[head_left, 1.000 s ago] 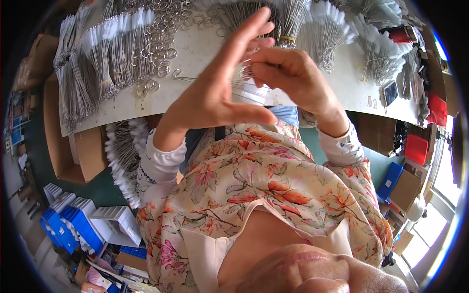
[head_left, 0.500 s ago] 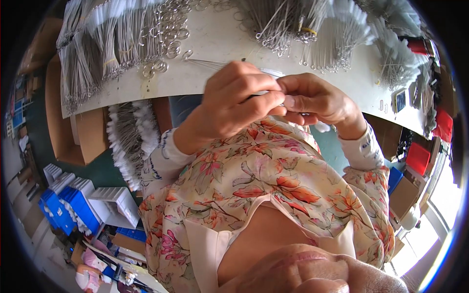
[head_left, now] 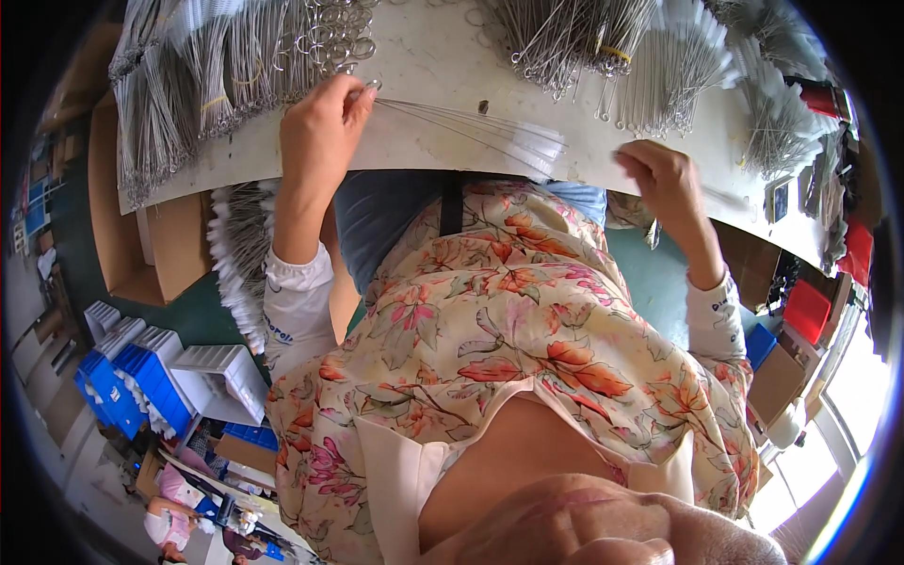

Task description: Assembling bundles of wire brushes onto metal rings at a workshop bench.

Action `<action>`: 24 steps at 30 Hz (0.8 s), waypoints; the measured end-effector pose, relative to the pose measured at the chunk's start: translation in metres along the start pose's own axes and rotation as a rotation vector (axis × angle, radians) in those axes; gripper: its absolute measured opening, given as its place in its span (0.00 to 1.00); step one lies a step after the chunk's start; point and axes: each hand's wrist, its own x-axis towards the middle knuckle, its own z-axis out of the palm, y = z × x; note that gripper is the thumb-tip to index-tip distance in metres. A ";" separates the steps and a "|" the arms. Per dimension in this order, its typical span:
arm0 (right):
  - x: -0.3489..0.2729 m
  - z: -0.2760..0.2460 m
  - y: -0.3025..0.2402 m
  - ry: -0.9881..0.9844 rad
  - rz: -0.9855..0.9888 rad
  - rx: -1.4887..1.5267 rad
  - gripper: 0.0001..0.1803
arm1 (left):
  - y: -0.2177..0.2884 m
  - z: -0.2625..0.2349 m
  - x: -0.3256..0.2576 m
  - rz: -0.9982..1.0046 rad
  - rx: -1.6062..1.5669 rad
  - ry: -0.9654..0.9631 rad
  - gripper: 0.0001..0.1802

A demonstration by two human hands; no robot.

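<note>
My left hand (head_left: 325, 122) is closed at the table's front left, its thumb and fingers pinching a metal ring (head_left: 375, 85). From that ring several thin wire brushes (head_left: 452, 118) fan out to the right across the table, their white bristle ends (head_left: 541, 146) near the front edge. My right hand (head_left: 664, 174) is apart from them, over the front edge further right. Its fingers are curled together and slightly blurred. A faint pale streak shows beside it; what it holds, if anything, I cannot make out.
Bundles of wire brushes (head_left: 226, 75) and a pile of metal rings (head_left: 330, 38) lie at the table's (head_left: 424, 56) back left. More brush bundles (head_left: 574, 38) line the back right. Left of me stand a cardboard box (head_left: 179, 245) and blue bins (head_left: 151, 386).
My hands were together in front of my chest and have parted. The left has moved out left to the ring; the right has moved right. The fanned brushes now show fully.
</note>
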 end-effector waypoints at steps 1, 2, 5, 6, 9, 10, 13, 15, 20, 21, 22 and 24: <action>0.003 0.008 -0.014 0.012 0.010 0.308 0.05 | -0.003 0.003 0.000 0.085 -0.017 0.006 0.08; 0.011 0.014 -0.033 0.039 -0.064 0.407 0.04 | -0.006 0.005 -0.001 0.172 -0.035 0.011 0.08; 0.040 0.028 -0.090 0.126 -0.354 0.432 0.03 | 0.011 -0.011 -0.001 0.115 -0.153 -0.077 0.06; 0.052 0.038 -0.104 0.211 -0.481 0.449 0.03 | 0.020 -0.015 -0.002 0.122 -0.151 -0.079 0.06; 0.069 0.051 -0.130 0.206 -0.462 0.303 0.03 | 0.031 -0.029 -0.002 -0.080 -1.102 -0.168 0.03; 0.070 0.051 -0.132 0.194 -0.461 0.272 0.03 | 0.035 -0.036 0.000 -0.074 -1.099 -0.164 0.03; 0.070 0.041 -0.131 0.087 -0.435 0.490 0.05 | 0.032 -0.049 -0.004 0.086 -1.018 -0.187 0.08; 0.066 0.031 -0.131 0.003 -0.393 0.581 0.05 | 0.033 -0.058 -0.005 0.108 -1.077 -0.222 0.08; 0.058 0.022 -0.131 -0.142 -0.259 0.755 0.06 | 0.037 -0.061 -0.004 0.216 -1.123 -0.275 0.09; 0.057 0.022 -0.130 -0.142 -0.256 0.757 0.06 | 0.038 -0.061 -0.004 0.238 -1.089 -0.250 0.10; 0.056 0.021 -0.129 -0.202 -0.185 0.798 0.07 | 0.039 -0.060 -0.005 0.260 -1.056 -0.227 0.11; 0.055 0.020 -0.128 -0.262 -0.105 0.837 0.08 | 0.053 -0.056 -0.010 0.203 -1.076 -0.152 0.11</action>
